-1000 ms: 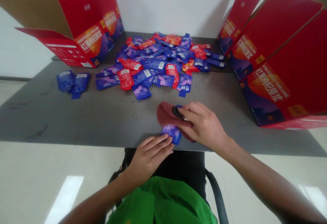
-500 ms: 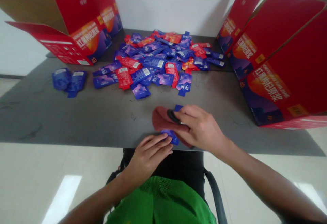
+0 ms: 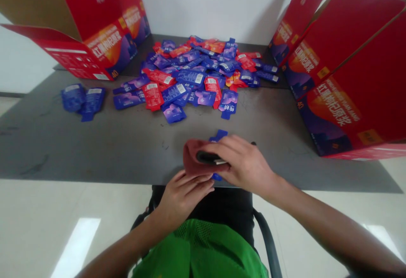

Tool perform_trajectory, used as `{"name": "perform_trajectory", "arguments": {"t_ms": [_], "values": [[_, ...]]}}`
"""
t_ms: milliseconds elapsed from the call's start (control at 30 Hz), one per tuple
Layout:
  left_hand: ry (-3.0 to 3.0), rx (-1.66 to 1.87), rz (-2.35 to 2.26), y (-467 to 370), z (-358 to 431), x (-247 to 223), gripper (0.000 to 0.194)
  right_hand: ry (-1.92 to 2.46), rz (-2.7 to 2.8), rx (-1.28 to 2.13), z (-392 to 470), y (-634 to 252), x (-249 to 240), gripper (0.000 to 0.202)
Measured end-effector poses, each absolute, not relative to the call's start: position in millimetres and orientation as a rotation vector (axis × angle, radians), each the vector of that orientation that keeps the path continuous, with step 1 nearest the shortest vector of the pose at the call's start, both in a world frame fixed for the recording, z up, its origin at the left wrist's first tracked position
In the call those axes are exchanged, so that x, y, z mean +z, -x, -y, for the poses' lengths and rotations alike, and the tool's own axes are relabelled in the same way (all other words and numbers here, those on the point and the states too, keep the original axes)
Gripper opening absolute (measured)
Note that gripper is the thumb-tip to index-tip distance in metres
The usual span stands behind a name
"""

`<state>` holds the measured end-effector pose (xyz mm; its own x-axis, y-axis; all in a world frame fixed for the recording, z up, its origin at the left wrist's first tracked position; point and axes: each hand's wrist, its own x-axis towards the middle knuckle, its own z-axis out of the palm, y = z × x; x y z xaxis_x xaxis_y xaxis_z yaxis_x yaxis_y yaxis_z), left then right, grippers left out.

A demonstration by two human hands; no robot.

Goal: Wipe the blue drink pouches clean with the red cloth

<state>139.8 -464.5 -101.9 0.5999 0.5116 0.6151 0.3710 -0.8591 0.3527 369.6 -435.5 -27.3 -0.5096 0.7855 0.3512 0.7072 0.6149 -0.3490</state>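
My right hand (image 3: 242,159) is closed on a folded reddish-brown cloth (image 3: 192,159), with a dark object (image 3: 206,157) tucked in its fold that I cannot make out. Beneath the cloth lies a blue-purple sachet (image 3: 218,135); its top tab and a bit of its lower edge show, while the rest is covered. At the table's front edge my left hand (image 3: 187,191) lies flat, fingers stretched out together, by the sachet's lower end. The cloth partly covers those fingertips, so their contact with the sachet is hidden.
Across the back of the grey table (image 3: 133,151) spreads a pile of blue and red sachets (image 3: 196,71). Two blue sachets (image 3: 83,100) lie apart at left. Open red cartons stand at back left (image 3: 104,50) and along the right (image 3: 342,100).
My right hand has shifted slightly left with the cloth, which now covers more of the sachet's lower part and reaches over my left fingertips. My left hand has barely moved.
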Motion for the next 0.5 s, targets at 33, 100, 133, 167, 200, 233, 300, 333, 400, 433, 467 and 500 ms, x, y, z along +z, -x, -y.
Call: {"name": "perform_trajectory", "arguments": {"t_ms": [33, 100, 133, 167, 200, 233, 300, 333, 400, 433, 467, 500], "values": [[-2.635, 1.112, -0.735, -140, 464, -102, 0.019, 1.149, 2.401, 0.267, 439, -368, -33, 0.031], [-2.633, 1.092, -0.729, -140, 464, -101, 0.017, 1.176, 2.398, 0.273, 430, -374, -46, 0.03], [-2.635, 1.072, -0.722, -140, 464, -100, 0.017, 1.226, 2.359, 0.236, 420, -381, -51, 0.03], [-2.635, 1.057, -0.717, -140, 464, -100, 0.017, 1.296, 2.317, 0.172, 409, -389, -54, 0.032], [-2.634, 1.05, -0.716, -140, 464, -99, 0.018, 1.352, 2.283, 0.105, 398, -395, -54, 0.032], [-2.631, 1.052, -0.719, -140, 465, -99, 0.018, 1.388, 2.253, 0.05, 390, -400, -52, 0.031], [-2.627, 1.054, -0.728, -140, 465, -100, 0.018, 1.381, 2.21, 0.004, 389, -399, -44, 0.031], [-2.625, 1.053, -0.734, -140, 465, -101, 0.019, 1.339, 2.216, 0.022, 396, -394, -40, 0.033], [-2.615, 1.063, -0.745, -140, 466, -103, 0.02, 1.224, 2.289, 0.109, 417, -380, -37, 0.035], [-2.611, 1.071, -0.75, -140, 466, -103, 0.02, 1.177, 2.35, 0.156, 426, -374, -39, 0.035], [-2.609, 1.079, -0.756, -140, 466, -103, 0.02, 1.145, 2.396, 0.196, 432, -370, -42, 0.035], [-2.609, 1.082, -0.758, -140, 465, -103, 0.02, 1.14, 2.418, 0.218, 433, -369, -46, 0.034]]}}
